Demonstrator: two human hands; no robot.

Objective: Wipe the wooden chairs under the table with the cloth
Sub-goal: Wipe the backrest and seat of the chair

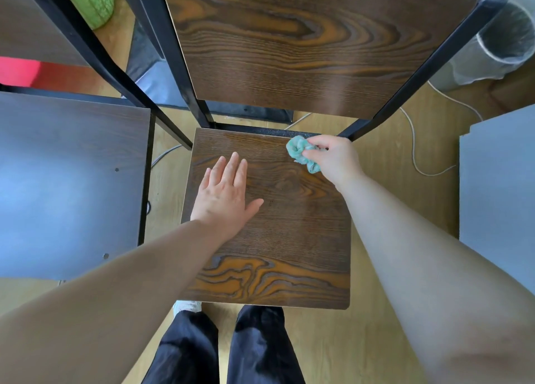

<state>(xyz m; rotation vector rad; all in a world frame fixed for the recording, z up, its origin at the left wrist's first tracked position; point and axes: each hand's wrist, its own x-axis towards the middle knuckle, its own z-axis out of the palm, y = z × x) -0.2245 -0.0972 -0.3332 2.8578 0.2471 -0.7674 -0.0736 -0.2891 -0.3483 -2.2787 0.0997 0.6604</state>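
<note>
A dark wooden chair stands right below me, its seat (289, 239) square and strongly grained, its backrest (304, 42) rising between black metal posts. My left hand (224, 195) lies flat on the left half of the seat, fingers straight and spread. My right hand (335, 158) grips a bunched teal cloth (301, 152) and presses it on the seat's far right corner, near the right back post.
A second chair's dark seat (66, 181) stands close on the left. A grey panel (498, 187) is at the right edge. A lined waste bin (498, 45) stands at the back right, and a white cable (414, 152) runs over the wooden floor. My legs (225, 349) are at the seat's front edge.
</note>
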